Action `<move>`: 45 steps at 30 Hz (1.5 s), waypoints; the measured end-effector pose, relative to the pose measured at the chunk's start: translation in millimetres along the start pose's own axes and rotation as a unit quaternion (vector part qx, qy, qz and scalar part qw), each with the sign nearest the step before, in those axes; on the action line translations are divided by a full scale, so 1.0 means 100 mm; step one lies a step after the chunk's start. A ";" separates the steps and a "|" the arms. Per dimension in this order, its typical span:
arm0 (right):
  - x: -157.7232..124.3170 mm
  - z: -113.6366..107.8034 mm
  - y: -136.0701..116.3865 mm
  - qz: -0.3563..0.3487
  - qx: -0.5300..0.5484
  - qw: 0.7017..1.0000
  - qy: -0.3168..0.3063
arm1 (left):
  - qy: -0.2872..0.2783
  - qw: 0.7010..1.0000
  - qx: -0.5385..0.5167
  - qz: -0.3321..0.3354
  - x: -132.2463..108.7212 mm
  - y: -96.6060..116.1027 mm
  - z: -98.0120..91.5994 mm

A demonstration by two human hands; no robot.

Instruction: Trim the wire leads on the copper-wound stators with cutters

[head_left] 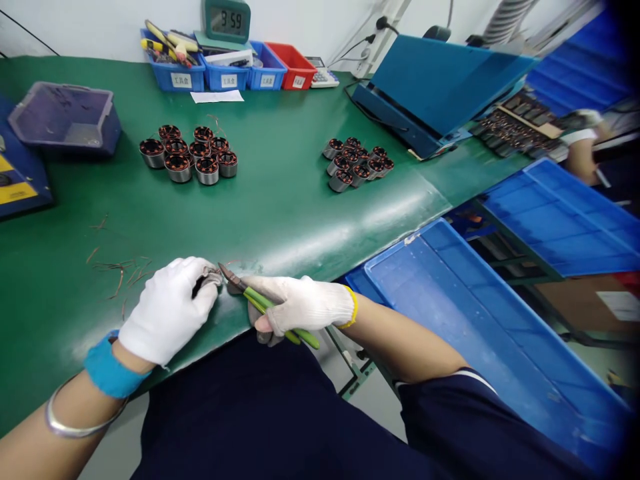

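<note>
My left hand (170, 307), in a white glove, is closed with thumb and fingertips brought together over the front of the bench. What it pinches is mostly hidden; only something small and dark shows at the fingertips. My right hand (300, 307), also gloved, grips green-handled cutting pliers (256, 300). Their dark jaws point up and left, close beside the left fingertips. Thin copper wire offcuts (120, 277) lie scattered left of my left hand. Farther back stand a group of copper-wound motor stators (179, 168) and a second group of stators (341, 180) to the right.
A purple-grey bin (65, 137) sits at the left. Blue tool boxes (180, 77), a red box (295, 67) and a clock (227, 21) line the wall. A blue machine (440, 87) stands back right. Blue trays (480, 340) lie right of the bench; another person's arm (583, 157) is beyond.
</note>
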State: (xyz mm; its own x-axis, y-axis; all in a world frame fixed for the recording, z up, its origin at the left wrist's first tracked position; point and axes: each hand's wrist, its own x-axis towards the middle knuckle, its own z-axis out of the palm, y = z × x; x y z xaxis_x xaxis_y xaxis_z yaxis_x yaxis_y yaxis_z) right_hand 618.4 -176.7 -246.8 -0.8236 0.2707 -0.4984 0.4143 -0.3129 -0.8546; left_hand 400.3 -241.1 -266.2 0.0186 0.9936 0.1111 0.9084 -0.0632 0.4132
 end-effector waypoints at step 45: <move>0.98 -1.01 -0.89 -0.228 -0.680 0.529 0.454 | 0.264 0.905 -0.328 -0.060 -0.13 -0.20 0.08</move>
State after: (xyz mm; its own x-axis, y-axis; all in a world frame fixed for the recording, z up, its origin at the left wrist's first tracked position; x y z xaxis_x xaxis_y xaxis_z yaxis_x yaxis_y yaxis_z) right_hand 540.2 -30.2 -234.6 -0.6888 0.5543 0.4672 0.6566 0.7502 0.0779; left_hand 385.6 -251.7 -283.4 -0.4241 0.8246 0.3744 0.4445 -0.1707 0.8794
